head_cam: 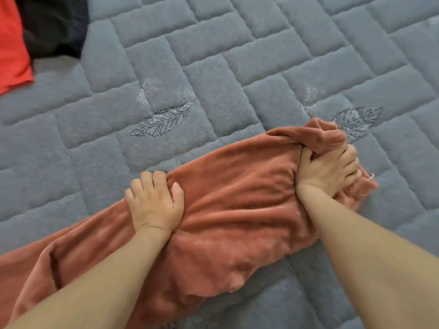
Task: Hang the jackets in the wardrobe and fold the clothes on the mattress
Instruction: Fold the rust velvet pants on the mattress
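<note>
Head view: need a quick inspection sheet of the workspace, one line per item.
Surface: grey quilted mattress with stitched leaf motifs, in view on all sides.
Job's things: rust-coloured garment lies crumpled across the mattress, not yet folded.
Clutter: red garment and black garment lie at the far left corner, the red one over the black one's edge.
Grippers: left hand grips the rust garment's far edge with curled fingers; right hand clutches a bunched end of it.
Cables: nothing seen.
Surroundings: nothing seen beyond the mattress; no wardrobe or jackets in view.
</note>
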